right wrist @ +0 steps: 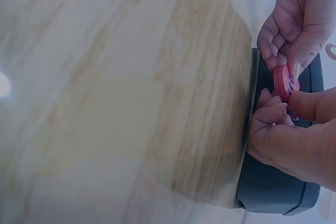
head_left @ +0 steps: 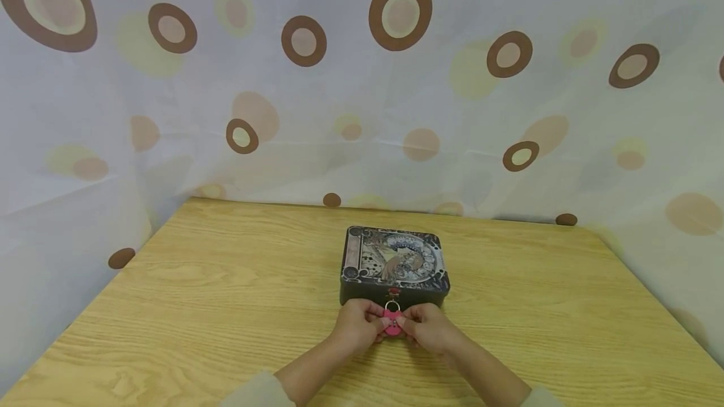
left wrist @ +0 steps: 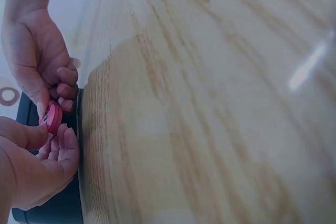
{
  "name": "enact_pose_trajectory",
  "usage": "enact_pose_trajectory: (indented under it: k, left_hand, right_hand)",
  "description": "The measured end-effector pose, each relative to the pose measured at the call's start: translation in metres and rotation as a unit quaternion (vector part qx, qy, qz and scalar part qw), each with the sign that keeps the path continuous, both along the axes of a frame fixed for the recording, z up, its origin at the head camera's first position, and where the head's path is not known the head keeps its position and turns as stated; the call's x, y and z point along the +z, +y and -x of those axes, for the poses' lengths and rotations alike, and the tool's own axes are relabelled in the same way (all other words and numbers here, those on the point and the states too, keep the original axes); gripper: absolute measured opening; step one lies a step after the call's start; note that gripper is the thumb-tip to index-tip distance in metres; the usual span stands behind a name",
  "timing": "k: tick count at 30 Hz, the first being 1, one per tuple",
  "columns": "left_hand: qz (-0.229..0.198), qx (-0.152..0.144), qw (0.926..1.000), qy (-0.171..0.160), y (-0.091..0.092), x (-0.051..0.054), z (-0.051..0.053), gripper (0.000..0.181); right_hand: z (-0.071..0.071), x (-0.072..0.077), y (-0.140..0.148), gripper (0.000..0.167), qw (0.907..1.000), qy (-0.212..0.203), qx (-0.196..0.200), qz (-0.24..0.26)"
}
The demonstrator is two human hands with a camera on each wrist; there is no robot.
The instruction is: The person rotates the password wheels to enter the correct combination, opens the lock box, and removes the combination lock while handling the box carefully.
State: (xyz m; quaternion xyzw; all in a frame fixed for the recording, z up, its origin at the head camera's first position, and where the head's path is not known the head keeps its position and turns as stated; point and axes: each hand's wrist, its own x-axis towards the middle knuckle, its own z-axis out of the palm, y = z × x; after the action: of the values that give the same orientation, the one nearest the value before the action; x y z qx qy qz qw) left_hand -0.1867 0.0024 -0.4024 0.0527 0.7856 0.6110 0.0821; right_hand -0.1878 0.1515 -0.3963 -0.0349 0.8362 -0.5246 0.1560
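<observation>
Pinching pink padlock (head_left: 393,325) with left grip (head_left: 356,325) and right grip (head_left: 431,327), both closed on its sides, just in front of dark box (head_left: 396,259) on wooden table (head_left: 226,306).

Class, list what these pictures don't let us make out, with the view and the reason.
Marks on the pink padlock: too small in the head view, blurred and slanted in both wrist views.
Whether its shackle passes through the red clasp: too small to tell in the head view.
Inside of the box: hidden by its closed lid in the head view.
Rest of the sleeves: cut off by the head view's bottom edge.
</observation>
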Motion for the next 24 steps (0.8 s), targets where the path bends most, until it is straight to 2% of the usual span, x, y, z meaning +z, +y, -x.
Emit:
enact_pose_trajectory:
  k: [11,24]
  left_hand:
    - [0.004,-0.006,0.9998,0.017,0.0002,-0.0009,0.0000,0.006]
    - [-0.006,-0.003,1.0000,-0.001,-0.0011,-0.0014,0.0007,0.007]
  right_hand:
    - [-0.0001,0.0025,0.0019,0.021,0.9999,-0.012,0.010,-0.006]
    - [0.0019,0.0006,0.0057,0.021,0.9998,-0.006,0.018,0.007]
